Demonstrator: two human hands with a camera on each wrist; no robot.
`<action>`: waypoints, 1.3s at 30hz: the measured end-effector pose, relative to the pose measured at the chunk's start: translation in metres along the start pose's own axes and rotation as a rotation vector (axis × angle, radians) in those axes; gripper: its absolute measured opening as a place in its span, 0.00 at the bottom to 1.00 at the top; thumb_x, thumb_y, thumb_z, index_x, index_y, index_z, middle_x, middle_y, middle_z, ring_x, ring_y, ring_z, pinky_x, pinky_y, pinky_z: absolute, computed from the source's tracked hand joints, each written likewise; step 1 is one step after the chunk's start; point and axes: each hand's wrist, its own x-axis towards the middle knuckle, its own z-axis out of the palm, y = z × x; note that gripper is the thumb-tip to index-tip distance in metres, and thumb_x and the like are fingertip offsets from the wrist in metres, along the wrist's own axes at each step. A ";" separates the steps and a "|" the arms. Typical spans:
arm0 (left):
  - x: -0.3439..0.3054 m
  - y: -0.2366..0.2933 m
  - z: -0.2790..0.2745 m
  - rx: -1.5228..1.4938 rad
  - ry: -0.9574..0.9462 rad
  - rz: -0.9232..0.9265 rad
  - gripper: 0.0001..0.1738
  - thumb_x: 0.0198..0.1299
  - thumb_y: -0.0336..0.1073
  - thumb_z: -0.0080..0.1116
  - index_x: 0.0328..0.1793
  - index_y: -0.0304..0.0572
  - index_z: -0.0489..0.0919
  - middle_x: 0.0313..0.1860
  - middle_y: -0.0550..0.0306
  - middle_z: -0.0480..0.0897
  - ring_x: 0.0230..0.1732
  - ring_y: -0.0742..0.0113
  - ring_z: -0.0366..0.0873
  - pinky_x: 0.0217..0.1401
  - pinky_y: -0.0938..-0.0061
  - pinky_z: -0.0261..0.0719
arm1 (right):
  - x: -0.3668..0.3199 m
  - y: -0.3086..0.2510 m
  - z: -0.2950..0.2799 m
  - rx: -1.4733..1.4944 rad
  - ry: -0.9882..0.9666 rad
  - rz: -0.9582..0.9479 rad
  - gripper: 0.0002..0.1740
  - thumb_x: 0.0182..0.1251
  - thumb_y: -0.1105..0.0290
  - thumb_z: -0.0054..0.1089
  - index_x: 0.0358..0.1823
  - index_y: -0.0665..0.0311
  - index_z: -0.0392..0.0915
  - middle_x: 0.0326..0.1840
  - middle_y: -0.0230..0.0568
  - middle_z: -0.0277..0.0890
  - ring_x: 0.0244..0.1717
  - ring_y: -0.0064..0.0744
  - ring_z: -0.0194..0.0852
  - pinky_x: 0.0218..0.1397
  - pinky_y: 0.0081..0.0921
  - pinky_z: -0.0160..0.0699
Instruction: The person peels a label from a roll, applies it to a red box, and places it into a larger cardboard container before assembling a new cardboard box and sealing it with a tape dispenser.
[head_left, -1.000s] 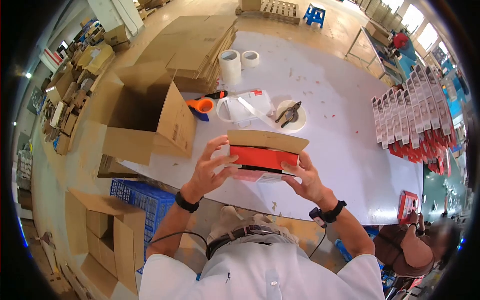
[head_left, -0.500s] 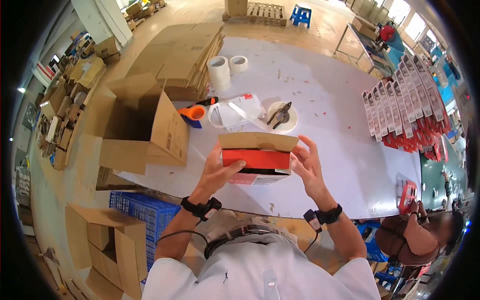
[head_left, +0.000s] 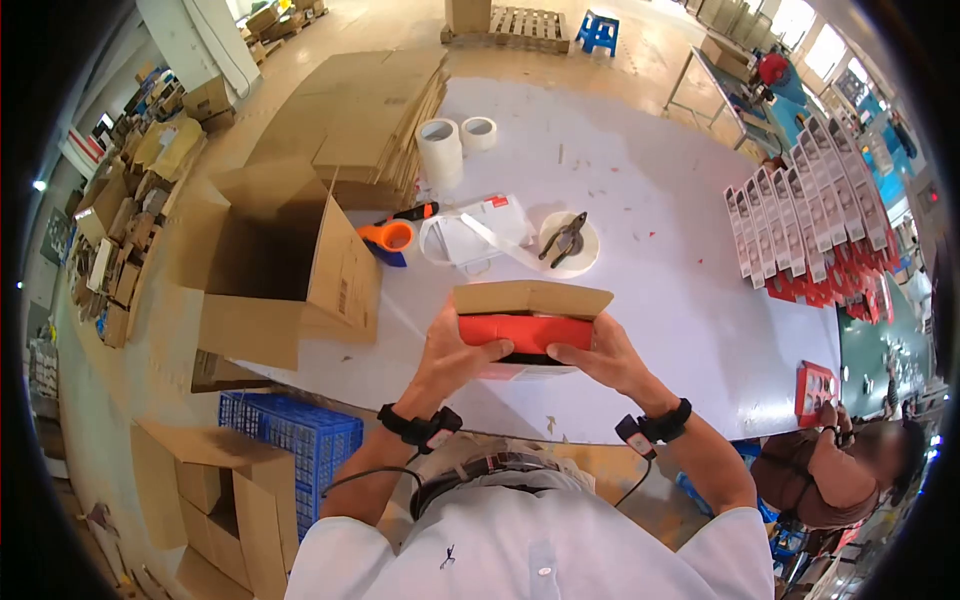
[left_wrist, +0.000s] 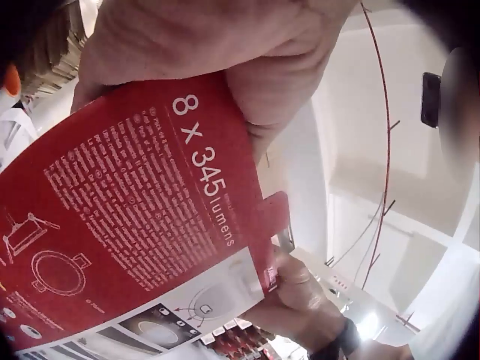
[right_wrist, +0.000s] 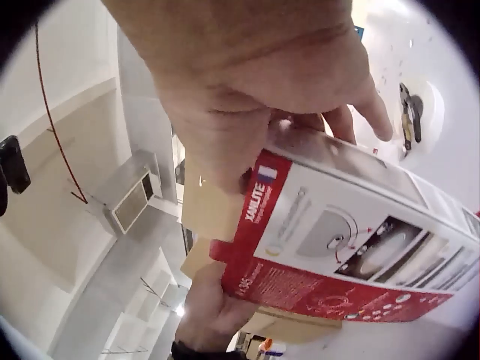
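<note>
Both hands hold a red and white printed lamp carton over the near part of the table. Its brown inner flap stands up on the far side. My left hand grips the left end, thumb lying on the red top flap. At the opposite end, my right hand does likewise, and the two thumbs press near a dark gap at the flap's near edge. In the left wrist view the carton's red side reads "8 x 345 lumens". The right wrist view shows a white printed panel and the fingers at the carton's end.
Beyond the carton lie pliers on a tape roll, a white packet and an orange-blue tape dispenser. An open cardboard box stands left, flat cartons behind. Packaging stacks and another person are at right.
Half a second ago the right hand's fingers were spread at the carton's right end; now they grip it. Both thumbs have come inward on the red flap, and the carton has shifted slightly.
</note>
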 end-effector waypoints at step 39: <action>-0.001 -0.007 -0.003 -0.248 -0.066 -0.073 0.36 0.57 0.24 0.77 0.71 0.36 0.72 0.61 0.55 0.85 0.61 0.68 0.83 0.66 0.70 0.83 | -0.005 -0.001 0.011 0.304 0.110 0.118 0.38 0.65 0.70 0.80 0.75 0.62 0.72 0.72 0.42 0.78 0.72 0.35 0.76 0.73 0.39 0.78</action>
